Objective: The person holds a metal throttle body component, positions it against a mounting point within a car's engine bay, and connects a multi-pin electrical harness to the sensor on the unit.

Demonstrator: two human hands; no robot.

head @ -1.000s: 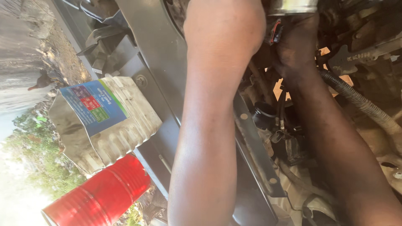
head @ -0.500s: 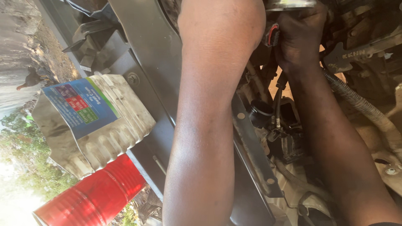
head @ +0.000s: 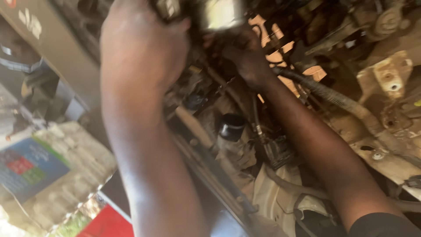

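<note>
Compared with a moment before, the view has moved up and both hands now meet at the shiny metal cylinder (head: 219, 14). The left hand (head: 144, 48) is curled just left of it, the right hand (head: 247, 59) just below it; finger grip is hidden. The grey jug (head: 57, 175) is now far below-left.

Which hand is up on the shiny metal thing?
The left hand wraps the shiny metal cylinder at the top. The right hand sits lower, beside the ribbed black hose.

Vehicle repair spot: greasy engine underside (head: 307, 145)
</note>
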